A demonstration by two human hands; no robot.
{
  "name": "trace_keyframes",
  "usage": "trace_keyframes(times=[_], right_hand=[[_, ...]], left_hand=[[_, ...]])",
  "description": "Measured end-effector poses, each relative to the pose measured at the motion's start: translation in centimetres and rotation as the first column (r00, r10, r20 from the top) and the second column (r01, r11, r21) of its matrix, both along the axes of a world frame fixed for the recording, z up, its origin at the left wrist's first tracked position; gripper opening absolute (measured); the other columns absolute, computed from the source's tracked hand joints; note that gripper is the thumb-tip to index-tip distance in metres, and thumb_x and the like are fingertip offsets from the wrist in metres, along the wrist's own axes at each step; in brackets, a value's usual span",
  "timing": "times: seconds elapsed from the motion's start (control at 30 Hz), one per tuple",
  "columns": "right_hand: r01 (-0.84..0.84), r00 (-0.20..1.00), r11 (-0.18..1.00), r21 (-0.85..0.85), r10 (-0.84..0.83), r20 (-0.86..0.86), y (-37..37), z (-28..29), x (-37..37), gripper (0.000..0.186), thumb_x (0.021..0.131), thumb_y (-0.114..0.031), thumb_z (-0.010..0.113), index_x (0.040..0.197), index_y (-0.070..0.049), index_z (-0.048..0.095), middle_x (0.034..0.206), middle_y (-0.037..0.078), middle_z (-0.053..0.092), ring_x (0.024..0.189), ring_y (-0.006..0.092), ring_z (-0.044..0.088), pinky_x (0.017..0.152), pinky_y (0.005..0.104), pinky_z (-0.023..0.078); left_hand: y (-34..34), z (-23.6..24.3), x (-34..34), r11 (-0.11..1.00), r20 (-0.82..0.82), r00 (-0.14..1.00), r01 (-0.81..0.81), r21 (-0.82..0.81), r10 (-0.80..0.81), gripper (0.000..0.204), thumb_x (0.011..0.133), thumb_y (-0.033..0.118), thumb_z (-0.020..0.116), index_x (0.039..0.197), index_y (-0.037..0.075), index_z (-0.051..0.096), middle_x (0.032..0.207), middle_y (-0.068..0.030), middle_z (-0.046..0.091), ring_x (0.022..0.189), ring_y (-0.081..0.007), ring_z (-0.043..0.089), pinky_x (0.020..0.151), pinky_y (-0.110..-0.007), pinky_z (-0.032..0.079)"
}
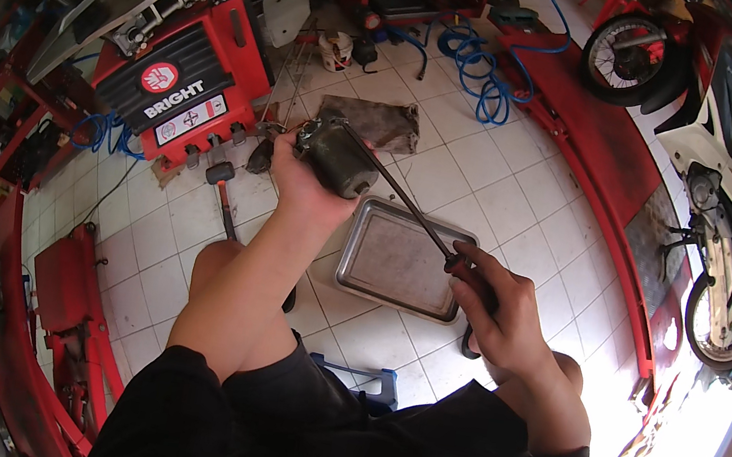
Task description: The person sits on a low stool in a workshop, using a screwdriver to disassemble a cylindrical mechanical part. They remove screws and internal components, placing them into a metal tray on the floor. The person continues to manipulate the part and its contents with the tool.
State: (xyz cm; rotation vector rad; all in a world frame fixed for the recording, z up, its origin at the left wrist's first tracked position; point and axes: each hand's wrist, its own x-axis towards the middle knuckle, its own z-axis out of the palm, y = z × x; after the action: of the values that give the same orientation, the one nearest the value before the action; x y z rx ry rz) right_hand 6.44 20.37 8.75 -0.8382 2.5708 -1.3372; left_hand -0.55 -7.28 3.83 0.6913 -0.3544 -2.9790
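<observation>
My left hand (pixel 303 190) is wrapped from below around a dark, grimy cylinder that looks like a small electric motor (pixel 344 164), with a short stub at its near end. In my right hand (pixel 510 316) is the dark handle of a long screwdriver (pixel 404 198). The screwdriver's shaft slants up and left across the motor, and its tip meets the motor's far end; whether it sits on a screw I cannot tell. Below both hands, a shallow metal tray (pixel 399 261) lies on the floor.
A dirty cloth (pixel 373 123) is on the tiles beyond the motor. A mallet (pixel 223 192) stands by my left knee, near a red and black machine (pixel 182 89). Coiled blue hose (pixel 488 61) and a red ramp (pixel 586 168) lie to the right, beside a motorcycle (pixel 720 227).
</observation>
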Motion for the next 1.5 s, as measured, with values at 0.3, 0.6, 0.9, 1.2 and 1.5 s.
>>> trace_keyframes(times=[0.3, 0.6, 0.9, 1.2, 1.5], right_hand=[[0.013, 0.999, 1.0, -0.015, -0.014, -0.045, -0.4, -0.6, -0.1, 0.039, 0.095, -0.005, 0.064, 0.132, 0.004, 0.057, 0.097, 0.018, 0.074, 0.078, 0.0324, 0.072, 0.072, 0.0368, 0.054], [0.003, 0.996, 1.0, 0.015, -0.002, -0.093, -0.1, -0.6, -0.2, 0.038, 0.094, -0.005, 0.064, 0.131, 0.004, 0.058, 0.095, 0.019, 0.073, 0.078, 0.0347, 0.071, 0.072, 0.0383, 0.054], [0.024, 0.972, 0.999, -0.029, -0.017, 0.233, 0.3, -0.2, -0.3, 0.035, 0.099, -0.009, 0.061, 0.131, 0.003, 0.058, 0.087, 0.013, 0.071, 0.066, 0.0218, 0.068, 0.06, 0.0337, 0.052], [0.244, 0.523, 0.881, -0.405, 0.232, 0.82, -0.2, -0.4, -0.7, 0.044, 0.104, -0.025, 0.057, 0.136, 0.005, 0.05, 0.084, 0.012, 0.064, 0.054, 0.0137, 0.057, 0.047, 0.026, 0.043], [0.09, 0.741, 0.954, -0.286, 0.128, 0.66, -1.1, -0.8, -0.5, 0.036, 0.104, -0.017, 0.055, 0.135, 0.003, 0.053, 0.082, 0.009, 0.066, 0.056, 0.0094, 0.057, 0.05, 0.0243, 0.045]], left_hand=[[0.4, -0.1, -0.1, 1.0, -0.004, 1.0, -0.013, 0.001, 0.013, 0.05, 0.089, 0.042, 0.04, 0.106, -0.001, 0.06, 0.1, -0.0155, 0.062, 0.094, -0.0288, 0.061, 0.087, -0.047, 0.052], [0.7, -1.0, 0.5, 0.999, -0.104, 0.993, 0.05, -0.011, -0.051, 0.05, 0.09, 0.04, 0.04, 0.11, -0.002, 0.058, 0.102, -0.0181, 0.06, 0.093, -0.0306, 0.06, 0.089, -0.046, 0.052], [1.6, -0.9, 0.1, 0.996, 0.016, 1.0, 0.025, -0.091, -0.023, 0.05, 0.092, 0.041, 0.038, 0.108, -0.001, 0.06, 0.101, -0.0165, 0.063, 0.094, -0.0312, 0.061, 0.091, -0.048, 0.052], [1.2, -1.5, -0.3, 0.998, -0.015, 1.0, 0.015, -0.06, -0.016, 0.045, 0.089, 0.045, 0.043, 0.103, 0.006, 0.062, 0.094, -0.0131, 0.064, 0.088, -0.0331, 0.064, 0.088, -0.05, 0.052], [0.9, -1.2, -0.3, 0.997, -0.052, 0.999, -0.005, -0.072, 0.001, 0.051, 0.091, 0.043, 0.039, 0.1, -0.001, 0.062, 0.095, -0.0153, 0.063, 0.094, -0.0313, 0.06, 0.089, -0.048, 0.051]])
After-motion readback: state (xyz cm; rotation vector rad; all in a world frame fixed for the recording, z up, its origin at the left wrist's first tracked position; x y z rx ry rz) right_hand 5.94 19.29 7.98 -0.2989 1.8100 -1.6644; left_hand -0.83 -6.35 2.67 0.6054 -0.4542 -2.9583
